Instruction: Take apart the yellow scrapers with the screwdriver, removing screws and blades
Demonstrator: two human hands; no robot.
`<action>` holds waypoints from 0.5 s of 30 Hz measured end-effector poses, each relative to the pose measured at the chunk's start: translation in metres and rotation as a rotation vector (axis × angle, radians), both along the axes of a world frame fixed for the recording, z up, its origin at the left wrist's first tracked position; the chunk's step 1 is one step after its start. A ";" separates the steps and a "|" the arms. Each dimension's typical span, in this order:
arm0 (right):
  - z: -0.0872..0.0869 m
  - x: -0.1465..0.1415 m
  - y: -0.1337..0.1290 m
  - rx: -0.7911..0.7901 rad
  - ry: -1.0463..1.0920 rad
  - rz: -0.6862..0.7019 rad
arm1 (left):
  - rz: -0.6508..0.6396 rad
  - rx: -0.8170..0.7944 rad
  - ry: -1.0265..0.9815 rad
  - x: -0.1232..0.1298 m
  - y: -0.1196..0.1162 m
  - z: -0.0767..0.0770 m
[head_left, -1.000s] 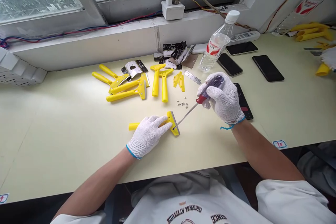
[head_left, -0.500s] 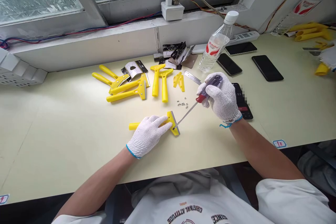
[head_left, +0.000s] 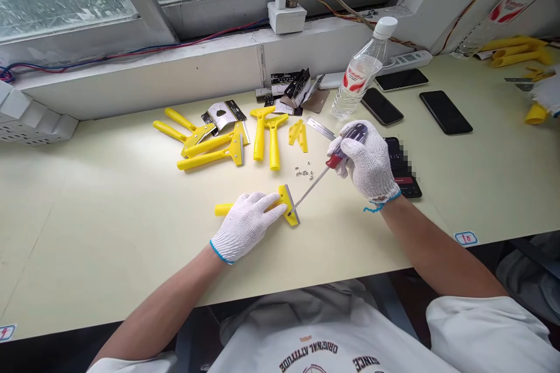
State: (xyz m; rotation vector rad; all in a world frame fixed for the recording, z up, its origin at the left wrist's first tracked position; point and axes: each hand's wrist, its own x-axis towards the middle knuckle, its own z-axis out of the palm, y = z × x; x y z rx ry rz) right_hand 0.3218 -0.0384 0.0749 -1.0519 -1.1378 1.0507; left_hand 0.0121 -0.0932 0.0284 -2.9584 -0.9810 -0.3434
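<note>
Head view: on the table (head_left: 87, 256) I see bladed yellow scrapers (head_left: 205, 159) lying done, the gloved left hand (head_left: 245, 226) closed over another scraper (head_left: 286, 207), screws (head_left: 304, 172) loose nearby, and a screwdriver (head_left: 308, 190) clenched in the gloved right hand (head_left: 367, 163), its tip on that scraper's head.

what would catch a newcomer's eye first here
First comes the bright yellow scraper held down by the white-gloved left hand, with the red-handled screwdriver in the gloved right hand, its tip at the scraper's head. Behind them lie more yellow scrapers, and a water bottle stands farther back on the right.
</note>
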 end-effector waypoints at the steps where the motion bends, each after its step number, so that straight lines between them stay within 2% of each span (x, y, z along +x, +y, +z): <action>1: -0.001 0.000 0.000 -0.005 -0.004 -0.001 | -0.008 0.000 -0.001 0.000 0.000 0.000; 11: -0.008 0.002 0.006 -0.030 -0.024 -0.022 | -0.021 0.017 0.012 0.000 0.000 0.003; 15: -0.004 0.003 0.003 -0.010 -0.009 0.001 | -0.018 0.018 -0.006 0.000 0.000 0.001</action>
